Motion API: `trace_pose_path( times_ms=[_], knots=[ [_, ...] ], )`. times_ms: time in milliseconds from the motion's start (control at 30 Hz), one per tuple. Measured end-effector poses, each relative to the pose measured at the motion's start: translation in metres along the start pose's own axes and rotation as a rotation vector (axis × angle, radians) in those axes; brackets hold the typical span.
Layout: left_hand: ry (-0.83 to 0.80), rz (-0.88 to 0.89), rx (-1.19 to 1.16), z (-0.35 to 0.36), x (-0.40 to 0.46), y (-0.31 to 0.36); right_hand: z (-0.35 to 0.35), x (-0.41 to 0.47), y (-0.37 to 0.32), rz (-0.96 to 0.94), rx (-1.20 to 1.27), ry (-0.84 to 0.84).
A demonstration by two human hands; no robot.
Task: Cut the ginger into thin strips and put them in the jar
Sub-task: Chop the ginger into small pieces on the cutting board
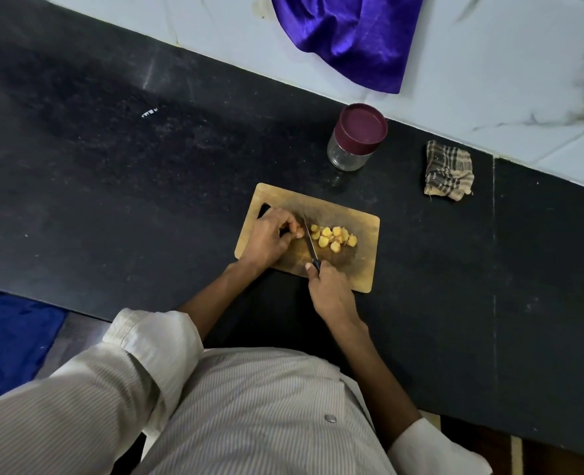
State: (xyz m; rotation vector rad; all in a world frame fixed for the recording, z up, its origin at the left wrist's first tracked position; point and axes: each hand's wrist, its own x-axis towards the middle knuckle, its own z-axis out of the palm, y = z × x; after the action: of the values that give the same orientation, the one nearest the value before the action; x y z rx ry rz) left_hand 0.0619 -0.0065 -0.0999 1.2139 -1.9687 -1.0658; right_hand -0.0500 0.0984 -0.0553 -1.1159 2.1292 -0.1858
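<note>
A rectangular wooden cutting board (355,214) with rounded corners lies on the matte black, speckled worktop (146,186). The left hand (271,236) has its fingers curled, pinching a ginger piece at the blade. The right hand (331,294) grips the dark handle of a narrow steel knife (310,242). Yellow ginger slices (333,237) lie heaped beside the blade. Beyond the board stands a clear glass jar (347,154) with a maroon lid (362,126). A checked cloth (448,171) lies crumpled near the white marbled wall (489,80).
</note>
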Motion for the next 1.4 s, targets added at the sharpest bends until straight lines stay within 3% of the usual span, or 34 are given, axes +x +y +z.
trace_pose_path(
  times_ms=[767, 1000, 1400],
  knots=[
    [0.03, 0.111, 0.057, 0.002, 0.0, -0.002, -0.012, 0.03, -0.047, 0.083, -0.139, -0.043],
    [0.048, 0.091, 0.043, 0.004, 0.0, -0.003, -0.006, 0.023, -0.032, 0.103, -0.134, -0.068],
    [0.049, 0.123, 0.03, 0.003, 0.001, -0.005, -0.004, 0.003, 0.01, 0.069, 0.103, -0.131]
  ],
)
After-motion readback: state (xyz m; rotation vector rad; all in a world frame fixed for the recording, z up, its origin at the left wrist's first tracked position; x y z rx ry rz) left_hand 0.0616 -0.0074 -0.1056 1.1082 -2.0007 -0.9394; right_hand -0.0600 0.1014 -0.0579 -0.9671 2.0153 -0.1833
